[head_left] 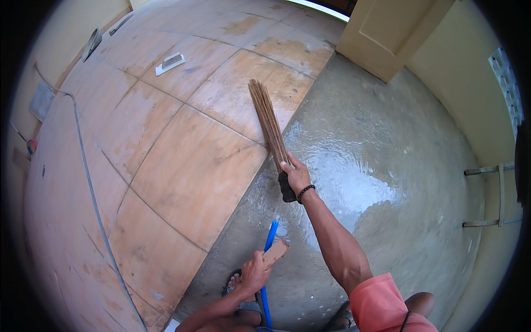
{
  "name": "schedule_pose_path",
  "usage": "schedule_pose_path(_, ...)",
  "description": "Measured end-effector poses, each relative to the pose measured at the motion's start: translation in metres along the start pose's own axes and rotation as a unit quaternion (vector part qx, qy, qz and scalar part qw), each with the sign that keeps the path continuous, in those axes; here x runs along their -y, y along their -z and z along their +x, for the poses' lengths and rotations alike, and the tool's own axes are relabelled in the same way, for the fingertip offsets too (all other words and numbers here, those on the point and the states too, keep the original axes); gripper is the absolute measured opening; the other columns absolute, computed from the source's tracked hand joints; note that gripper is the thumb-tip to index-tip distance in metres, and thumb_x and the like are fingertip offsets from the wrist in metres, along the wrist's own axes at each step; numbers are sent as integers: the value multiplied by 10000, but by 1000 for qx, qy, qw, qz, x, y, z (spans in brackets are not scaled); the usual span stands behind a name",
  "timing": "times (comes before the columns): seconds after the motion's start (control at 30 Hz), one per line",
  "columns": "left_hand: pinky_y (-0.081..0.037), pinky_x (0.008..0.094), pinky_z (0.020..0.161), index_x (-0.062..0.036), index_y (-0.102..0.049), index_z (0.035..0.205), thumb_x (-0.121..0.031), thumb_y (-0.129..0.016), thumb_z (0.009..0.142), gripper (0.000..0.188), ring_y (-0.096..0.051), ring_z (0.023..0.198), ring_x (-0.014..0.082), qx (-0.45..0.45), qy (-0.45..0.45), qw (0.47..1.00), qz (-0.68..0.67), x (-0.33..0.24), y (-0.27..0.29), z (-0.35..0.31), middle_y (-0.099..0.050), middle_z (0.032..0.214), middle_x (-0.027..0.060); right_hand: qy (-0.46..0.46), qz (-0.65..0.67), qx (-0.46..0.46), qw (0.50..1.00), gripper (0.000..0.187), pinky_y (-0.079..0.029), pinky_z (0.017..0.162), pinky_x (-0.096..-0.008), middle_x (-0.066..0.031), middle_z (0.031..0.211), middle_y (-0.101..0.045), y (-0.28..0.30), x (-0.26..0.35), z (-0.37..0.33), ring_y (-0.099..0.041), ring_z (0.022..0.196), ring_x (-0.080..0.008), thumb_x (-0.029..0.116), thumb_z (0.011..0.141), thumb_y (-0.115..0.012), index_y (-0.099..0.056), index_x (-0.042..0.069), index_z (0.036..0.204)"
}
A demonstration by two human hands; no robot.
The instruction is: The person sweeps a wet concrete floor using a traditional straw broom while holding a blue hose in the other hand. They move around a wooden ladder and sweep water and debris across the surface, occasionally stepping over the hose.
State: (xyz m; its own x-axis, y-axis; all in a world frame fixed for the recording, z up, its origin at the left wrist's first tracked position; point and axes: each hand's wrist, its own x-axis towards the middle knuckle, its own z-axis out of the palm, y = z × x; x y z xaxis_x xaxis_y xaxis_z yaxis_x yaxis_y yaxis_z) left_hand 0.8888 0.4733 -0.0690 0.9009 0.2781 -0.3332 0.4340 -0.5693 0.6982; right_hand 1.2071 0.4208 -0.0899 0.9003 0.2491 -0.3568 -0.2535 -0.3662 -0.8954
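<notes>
Where the black-wrapped end meets the brown sticks, the fingers of the right hand are wrapped around a stick broom. Its far end points forward and slightly left over the tan slabs; whether it touches them I cannot tell. The fingers of the left hand, lower and nearer the body, are closed on a flat reddish-brown block that juts forward to the right. A blue hose passes behind the block, its open end just beyond; I cannot tell whether the fingers touch it too. Around the right wrist sits a dark beaded bracelet, and farther up that arm is a coral sleeve. Beneath the hands spreads a grey concrete floor, wet and shining right of the broom. To the left lie the tan slabs, damp in patches, with a grey cable running across them. Farther off, a white-edged rectangular tool lies on the slabs, and a cream door stands beyond the concrete.
</notes>
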Motion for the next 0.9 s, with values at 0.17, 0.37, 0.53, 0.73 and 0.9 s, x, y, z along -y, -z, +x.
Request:
schedule_pose_path(0.17, -498, 570, 724, -32, -456, 1166, -149, -684, 793, 453, -641, 845, 479, -22, 21, 997, -69, 27, -1, 1, -668, 908, 252, -70, 269, -173, 945, 607, -491, 566, -275, -41, 804, -592, 18, 15, -55, -551, 601, -123, 144, 971, -549, -324, 79, 1531)
schedule_pose_path(0.37, -503, 567, 722, -30, -451, 1169, -145, -681, 801, 450, -650, 826, 478, 15, 15, 996, -87, 32, -4, 15, -673, 907, 255, 88, 113, -113, 983, 586, -470, 582, -259, -28, 812, -610, -40, 52, -47, -529, 621, -77, 147, 980, -538, -345, 101, 1532)
schedule_pose_path(0.53, -509, 560, 717, -32, -452, 1168, -173, -681, 810, 447, -657, 820, 467, 80, -17, 993, -85, 19, 2, 27, -676, 911, 244, 140, -117, 19, 983, 614, -450, 1000, -339, -214, 1303, -621, -60, 77, 50, -618, 1174, -265, 278, 884, -619, -480, 28, 1428)
schedule_pose_path(0.73, -517, 548, 720, -40, -457, 1159, -182, -664, 831, 413, -657, 855, 453, 190, -30, 981, -33, 3, 26, 31, -666, 975, 234, -1, -12, -213, 977, 587, -431, 1028, -351, -200, 1317, -611, 44, 2, 125, -594, 1212, -293, 256, 896, -597, -481, 48, 1433)
schedule_pose_path(0.9, -514, 556, 732, -39, -459, 1141, -187, -651, 847, 381, -654, 865, 454, 203, -75, 975, -51, 11, 28, 45, -659, 989, 224, 58, 66, -289, 953, 664, -492, 889, -339, -147, 1182, -647, 59, 24, 92, -641, 960, -206, 135, 906, -573, -323, 6, 1508)
